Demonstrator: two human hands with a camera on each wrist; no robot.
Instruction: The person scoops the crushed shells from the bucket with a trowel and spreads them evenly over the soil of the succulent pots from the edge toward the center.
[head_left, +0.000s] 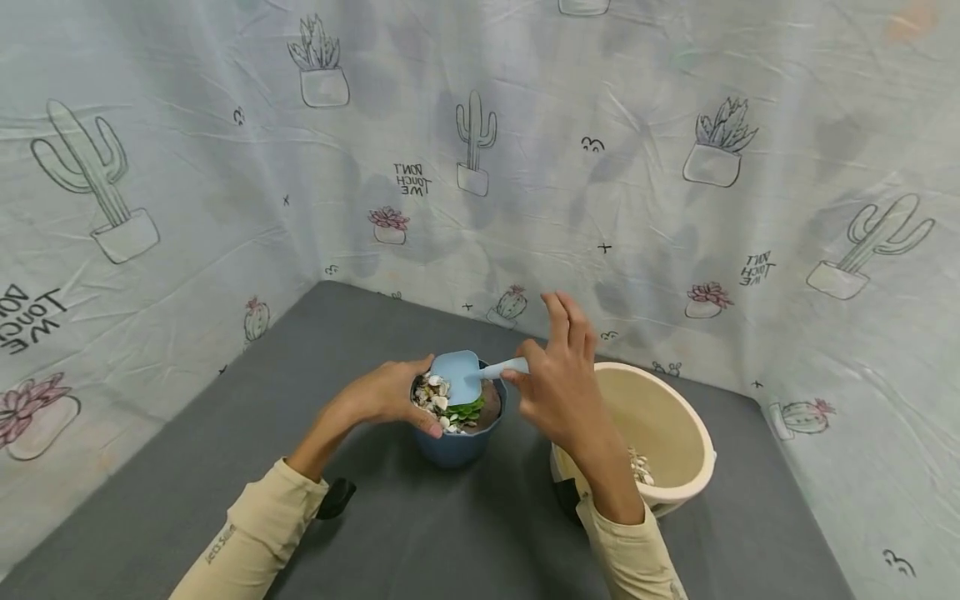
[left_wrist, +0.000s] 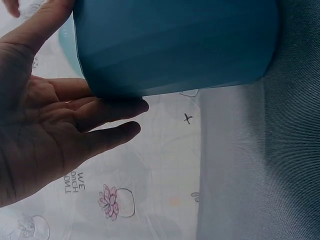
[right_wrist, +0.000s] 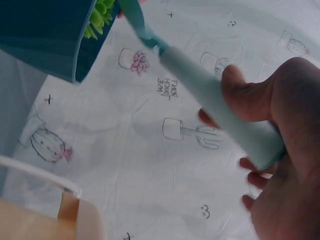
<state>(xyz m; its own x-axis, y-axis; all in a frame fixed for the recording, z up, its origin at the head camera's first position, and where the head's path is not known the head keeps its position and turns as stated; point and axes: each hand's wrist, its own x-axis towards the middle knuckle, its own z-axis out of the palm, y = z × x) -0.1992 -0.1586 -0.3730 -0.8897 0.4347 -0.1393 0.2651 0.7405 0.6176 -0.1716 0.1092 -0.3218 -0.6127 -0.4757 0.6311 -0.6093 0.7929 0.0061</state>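
Plainly, the left hand (head_left: pixel 382 393) holds the blue pot (head_left: pixel 453 450) between spread thumb and fingers, with one outer finger extending past the wall. The right hand (head_left: pixel 562 392) pinches the handle of the blue scoop (head_left: pixel 457 375) between thumb and forefinger, two other fingers raised clear of it. The scoop's blade tilts over the pot's mouth, above white pebbles (head_left: pixel 429 397) and a green plant (head_left: pixel 467 412). The pot stands short of the grey table's (head_left: pixel 420 533) far edge; a cream bucket (head_left: pixel 645 408) stands nearer its far right corner.
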